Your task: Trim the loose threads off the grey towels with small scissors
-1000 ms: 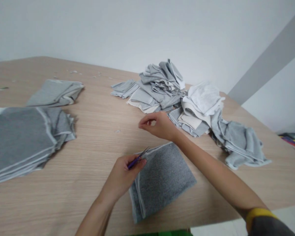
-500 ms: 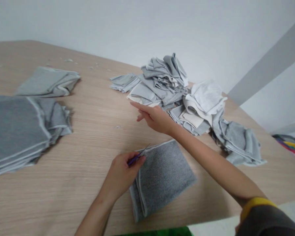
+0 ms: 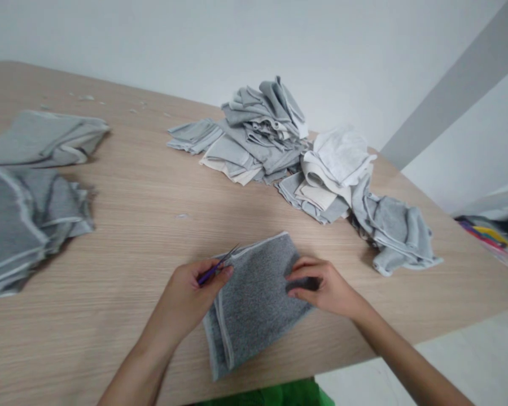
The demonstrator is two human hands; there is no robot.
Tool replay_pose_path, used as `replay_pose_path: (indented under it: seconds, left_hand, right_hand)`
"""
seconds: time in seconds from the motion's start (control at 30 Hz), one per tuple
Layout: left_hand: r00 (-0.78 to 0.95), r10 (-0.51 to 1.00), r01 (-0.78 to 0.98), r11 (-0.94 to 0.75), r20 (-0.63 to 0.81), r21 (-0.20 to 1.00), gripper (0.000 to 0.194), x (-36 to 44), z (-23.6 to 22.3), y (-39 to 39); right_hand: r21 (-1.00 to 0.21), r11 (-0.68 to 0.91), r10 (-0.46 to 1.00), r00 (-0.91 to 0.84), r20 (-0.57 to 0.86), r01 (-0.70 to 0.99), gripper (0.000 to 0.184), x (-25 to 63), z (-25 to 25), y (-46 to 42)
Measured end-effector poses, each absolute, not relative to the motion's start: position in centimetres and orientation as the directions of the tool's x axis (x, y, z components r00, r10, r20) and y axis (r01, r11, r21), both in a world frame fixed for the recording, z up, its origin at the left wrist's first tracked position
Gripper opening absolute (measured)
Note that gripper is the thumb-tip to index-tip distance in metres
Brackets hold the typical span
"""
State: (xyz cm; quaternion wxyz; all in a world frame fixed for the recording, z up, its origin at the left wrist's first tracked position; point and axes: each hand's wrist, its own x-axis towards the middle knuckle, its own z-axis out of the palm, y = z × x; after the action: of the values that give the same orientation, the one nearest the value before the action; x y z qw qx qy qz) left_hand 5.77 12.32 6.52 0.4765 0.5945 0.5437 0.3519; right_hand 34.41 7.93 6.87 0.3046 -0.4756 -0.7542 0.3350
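A dark grey folded piece of cloth (image 3: pixel 258 299) with pale stitched edges lies on the table in front of me. My left hand (image 3: pixel 195 293) is closed around purple-handled thread snips (image 3: pixel 211 272), whose thin pointed tip rests over the cloth's upper left corner. Thumb and fingertips of that hand are at the cloth's left edge; whether they pinch it I cannot tell. Over the right part of the cloth is my right hand (image 3: pixel 325 285), its thumb and fingers apart and holding nothing.
On the wooden table (image 3: pixel 131 237), a heap of grey cloth pieces (image 3: pixel 258 129) lies at the back, beside a white and grey pile (image 3: pixel 338 163). Further right is a crumpled grey piece (image 3: pixel 402 231). Dark grey stacked cloths (image 3: pixel 8 225) and a lighter folded one (image 3: pixel 46 138) occupy the left.
My right hand has come back from near the rear heap to the right part of the dark grey cloth. The view has shifted a little; my left hand still holds the snips.
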Motion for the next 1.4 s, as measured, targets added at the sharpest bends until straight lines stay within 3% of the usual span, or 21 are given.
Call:
replay_pose_path:
  seconds: [0.37, 0.5, 0.6, 0.73, 0.87, 1.0, 1.07, 1.17, 1.3, 1.4]
  left_hand:
    - [0.194, 0.974, 0.311, 0.056, -0.121, 0.949, 0.033, 5.8, 6.7, 12.4]
    - [0.192, 0.974, 0.335, 0.051, -0.121, 0.941, 0.033, 5.8, 6.6, 12.2]
    - [0.195, 0.973, 0.353, 0.045, -0.120, 0.934, 0.034, 5.7, 6.6, 12.2]
    - [0.211, 0.970, 0.376, 0.031, -0.118, 0.926, 0.034, 5.7, 6.7, 12.1]
    - [0.214, 0.971, 0.394, 0.012, -0.104, 0.919, 0.032, 5.8, 6.7, 12.1]
    - [0.206, 0.975, 0.398, -0.001, -0.089, 0.917, 0.030, 5.9, 6.5, 12.0]
    - [0.205, 0.975, 0.395, 0.000, -0.088, 0.919, 0.029, 5.9, 6.5, 12.0]
    - [0.205, 0.974, 0.389, 0.004, -0.091, 0.921, 0.029, 5.9, 6.6, 12.0]
    - [0.205, 0.974, 0.389, 0.013, -0.101, 0.921, 0.029, 5.9, 6.9, 12.0]
    - [0.202, 0.974, 0.392, 0.020, -0.107, 0.920, 0.031, 5.9, 7.0, 12.0]
  right_hand:
    - [-0.615, 0.499, 0.864, -0.405, 0.299, 0.610, 0.015, 32.7, 6.4, 7.6]
    - [-0.708, 0.404, 0.908, -0.158, 0.389, 0.579, 0.012, 33.1, 8.3, 8.6]
    - [-0.710, 0.376, 0.895, -0.035, 0.445, 0.596, 0.014, 33.1, 10.8, 10.5]
    - [-0.649, 0.479, 0.854, -0.141, 0.501, 0.591, 0.014, 30.4, 13.7, 15.0]
    - [-0.565, 0.667, 0.744, -0.454, 0.490, 0.485, 0.009, 24.5, 14.5, 21.3]
    - [-0.507, 0.725, 0.660, -0.680, 0.320, 0.466, 0.009, 18.4, 13.9, 27.0]
    - [-0.514, 0.739, 0.607, -0.762, 0.226, 0.436, 0.020, 16.4, 13.7, 28.5]
    - [-0.556, 0.745, 0.552, -0.809, 0.202, 0.369, 0.036, 15.4, 13.7, 28.8]
    - [-0.574, 0.755, 0.565, -0.759, 0.324, 0.316, 0.021, 17.9, 14.8, 26.9]
    - [-0.565, 0.745, 0.629, -0.656, 0.417, 0.356, 0.020, 22.2, 15.1, 24.7]
